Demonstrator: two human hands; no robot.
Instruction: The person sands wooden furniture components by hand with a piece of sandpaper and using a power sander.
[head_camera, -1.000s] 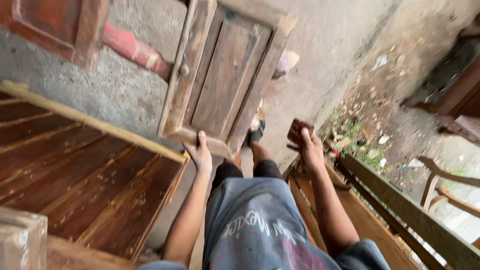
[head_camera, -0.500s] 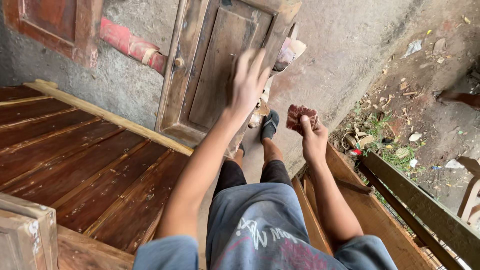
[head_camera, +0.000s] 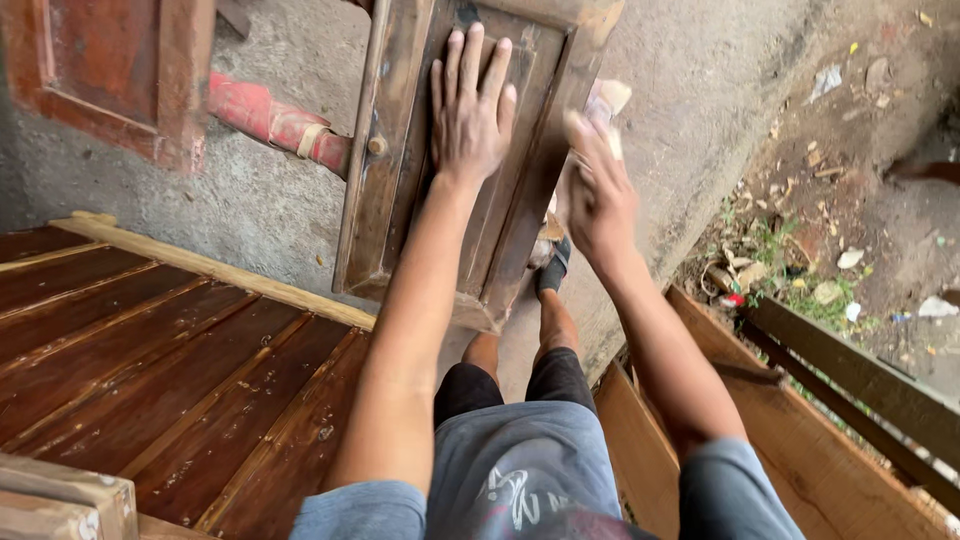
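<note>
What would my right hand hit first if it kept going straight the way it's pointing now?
Probably the right-hand rail of the brown wooden panel. The right hand points up along that edge, blurred, holding a pale pad; depth is unclear.

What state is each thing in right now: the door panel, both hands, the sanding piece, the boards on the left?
Wooden door panel: propped up, tilted, bare worn wood.
Left hand: flat, fingers spread, pressed on the panel.
Right hand: blurred, at the panel's right edge, grip closed on a pale sanding piece.
Dark slatted boards: lying flat, stained.

Outdoor woodworking yard, wooden door panels (head_camera: 150, 370), concrete ground (head_camera: 700, 80)
</note>
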